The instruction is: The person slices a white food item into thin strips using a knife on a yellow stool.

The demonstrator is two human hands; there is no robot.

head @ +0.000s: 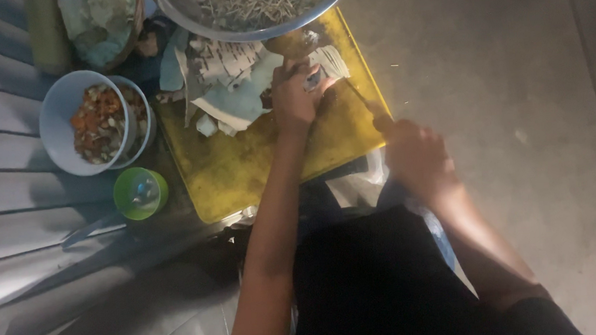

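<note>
Left grip [294, 96] clenched on pale food [320, 68]; right grip [413, 155] around blurred knife [366, 103]

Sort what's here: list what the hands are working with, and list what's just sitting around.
In use:
left hand pressing food on the board
right hand with the knife
yellow board
peel scraps

Lying about:
metal bowl of shreds
white bowl of chopped bits
green cup
</note>
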